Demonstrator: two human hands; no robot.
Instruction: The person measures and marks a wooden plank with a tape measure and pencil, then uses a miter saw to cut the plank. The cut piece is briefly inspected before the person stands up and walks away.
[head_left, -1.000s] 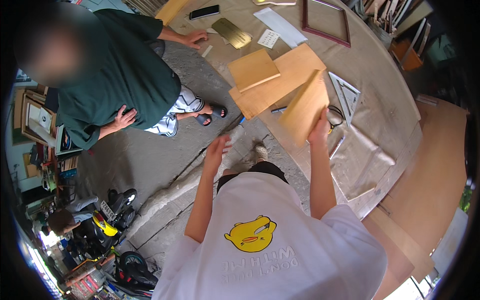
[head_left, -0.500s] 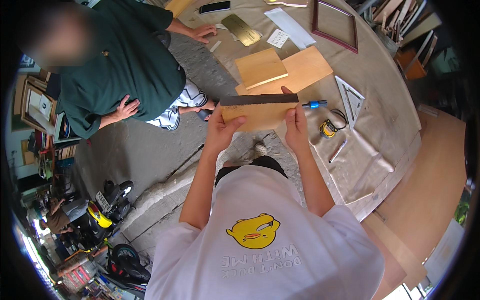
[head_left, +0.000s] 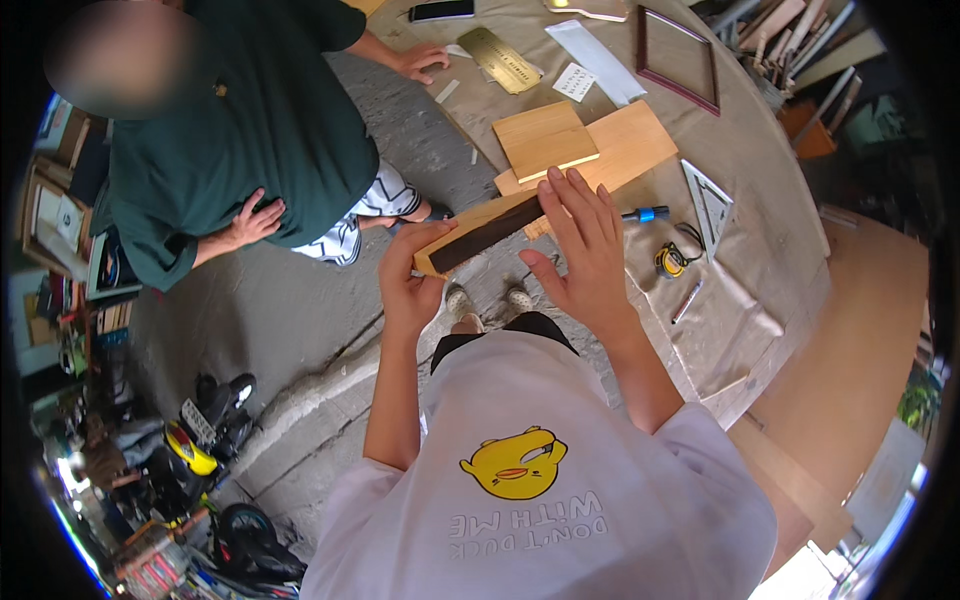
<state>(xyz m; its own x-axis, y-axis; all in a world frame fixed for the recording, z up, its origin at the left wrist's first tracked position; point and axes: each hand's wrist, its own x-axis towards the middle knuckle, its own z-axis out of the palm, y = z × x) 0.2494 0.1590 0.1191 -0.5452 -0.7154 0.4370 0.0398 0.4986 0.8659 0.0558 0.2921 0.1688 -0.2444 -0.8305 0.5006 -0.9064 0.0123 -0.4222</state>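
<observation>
Board (head_left: 485,237), dark-edged, slants in our head view, held up near the bench (head_left: 770,215). Our left hand (head_left: 412,278) grips its left end between fingers and thumb; our right hand (head_left: 585,255) stretches its fingers, thumb wide, at the other end. Tape measure (head_left: 668,262) and set square (head_left: 712,222) lie beyond.

We look down from the head through one wide fisheye camera; our left hand (head_left: 410,278) and right hand (head_left: 582,250) are quite near, the table (head_left: 775,200) beyond and rightward.
</observation>
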